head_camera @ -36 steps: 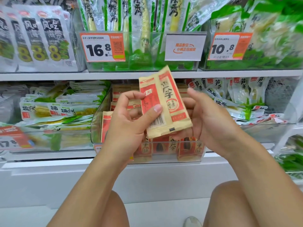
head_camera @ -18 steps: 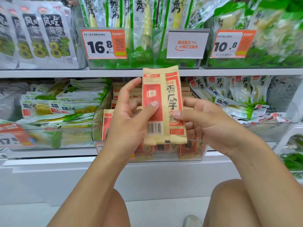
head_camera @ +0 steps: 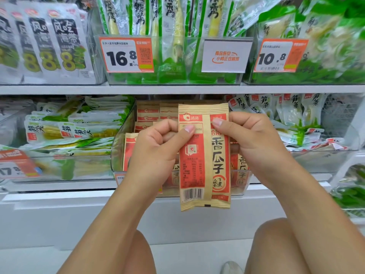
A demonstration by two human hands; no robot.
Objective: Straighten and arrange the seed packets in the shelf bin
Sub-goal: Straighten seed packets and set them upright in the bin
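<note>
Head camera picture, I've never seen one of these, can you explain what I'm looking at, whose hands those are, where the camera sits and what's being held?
There is no machine here. A person wears a camera on the head, looking forward and down, so you see their own arms, hands and knees in front of a shop shelf.

The left hand and the right hand pinch the top of a pair of seed packets, tan and red, held upright and overlapping. One shows its back with a barcode, the other its front.

Right behind them is a clear bin on the lower shelf, with more of the same packets inside. Bins to either side hold green and white bamboo shoot packs.

The upper shelf carries other packs and price tags reading 16.8 and 10.8.
</note>
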